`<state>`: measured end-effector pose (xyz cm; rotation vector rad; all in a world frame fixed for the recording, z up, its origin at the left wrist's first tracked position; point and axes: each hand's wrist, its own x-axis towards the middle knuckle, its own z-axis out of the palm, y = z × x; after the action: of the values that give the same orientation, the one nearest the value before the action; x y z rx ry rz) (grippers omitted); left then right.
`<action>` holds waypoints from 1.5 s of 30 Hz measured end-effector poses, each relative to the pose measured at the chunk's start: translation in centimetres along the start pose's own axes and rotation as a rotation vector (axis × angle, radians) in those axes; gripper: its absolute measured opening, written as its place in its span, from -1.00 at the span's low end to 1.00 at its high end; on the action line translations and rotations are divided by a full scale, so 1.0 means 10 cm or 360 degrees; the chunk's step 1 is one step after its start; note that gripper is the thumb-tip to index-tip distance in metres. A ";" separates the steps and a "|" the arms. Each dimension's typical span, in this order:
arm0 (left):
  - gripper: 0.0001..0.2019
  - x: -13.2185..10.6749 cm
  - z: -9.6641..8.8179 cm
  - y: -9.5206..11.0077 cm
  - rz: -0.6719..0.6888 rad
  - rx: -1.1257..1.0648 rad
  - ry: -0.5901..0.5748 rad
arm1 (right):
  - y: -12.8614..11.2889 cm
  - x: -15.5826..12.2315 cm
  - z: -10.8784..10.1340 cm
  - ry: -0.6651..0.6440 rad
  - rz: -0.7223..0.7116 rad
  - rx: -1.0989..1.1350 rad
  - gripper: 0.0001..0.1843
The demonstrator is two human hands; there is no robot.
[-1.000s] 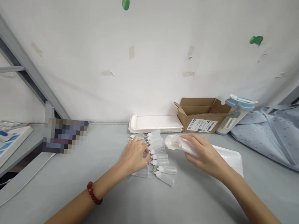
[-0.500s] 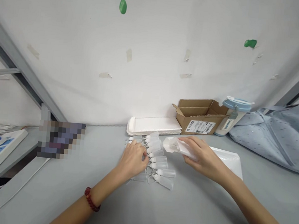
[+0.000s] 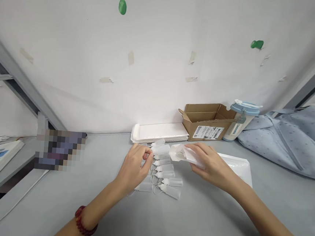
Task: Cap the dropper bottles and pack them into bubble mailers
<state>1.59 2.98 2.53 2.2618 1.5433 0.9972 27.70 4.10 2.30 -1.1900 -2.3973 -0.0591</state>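
Note:
Several small translucent dropper bottles (image 3: 166,174) with white caps lie in a row on the grey table (image 3: 165,221). My left hand (image 3: 133,167), with a red bead bracelet on its wrist, is pinched on one bottle (image 3: 160,150) at the far end of the row. To the right, my right hand (image 3: 211,163) holds a small clear plastic bag (image 3: 180,153) with its mouth turned toward the bottles.
A stack of white trays (image 3: 160,132) lies against the white wall. Beside it stand an open cardboard box (image 3: 206,122) and a cup with a blue lid (image 3: 241,120). Blue cloth (image 3: 288,140) lies at right. A flat white bag (image 3: 238,165) lies under my right forearm.
My left hand has lifted from the middle of the row and moved to its far end, pinching a bottle near the bag's mouth. The right hand has barely moved.

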 end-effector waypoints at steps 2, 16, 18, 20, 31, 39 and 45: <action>-0.84 -0.01 -0.03 0.04 0.0018 -0.0083 0.0006 | -0.01 0.01 -0.01 -0.0004 -0.0011 0.0007 -0.47; -0.82 -0.02 0.13 0.33 0.0429 0.0140 -0.0065 | -0.12 -0.01 -0.02 0.0053 -0.0119 0.0078 -0.42; -0.81 -0.02 0.13 0.36 0.0520 0.0194 -0.0053 | -0.12 -0.01 -0.02 0.0063 -0.0119 0.0087 -0.42; -0.80 -0.02 0.13 0.38 0.0614 0.0238 -0.0051 | -0.12 -0.01 -0.03 0.0073 -0.0125 0.0102 -0.41; -0.74 -0.04 0.12 0.39 0.0651 -0.0168 -0.0186 | -0.24 -0.02 -0.03 0.0078 -0.0278 0.0176 -0.40; -0.65 0.03 0.07 0.24 -0.0418 -0.0777 -0.0222 | -0.29 -0.04 -0.08 0.0123 -0.0337 0.0213 -0.40; -0.87 -0.10 0.15 0.28 -0.0590 -0.1398 -0.0672 | -0.53 -0.07 -0.07 0.0123 -0.0576 0.0042 -0.39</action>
<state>4.37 1.20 2.45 1.3893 0.9957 0.7921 24.30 0.15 3.53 -0.7160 -2.5054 -0.1833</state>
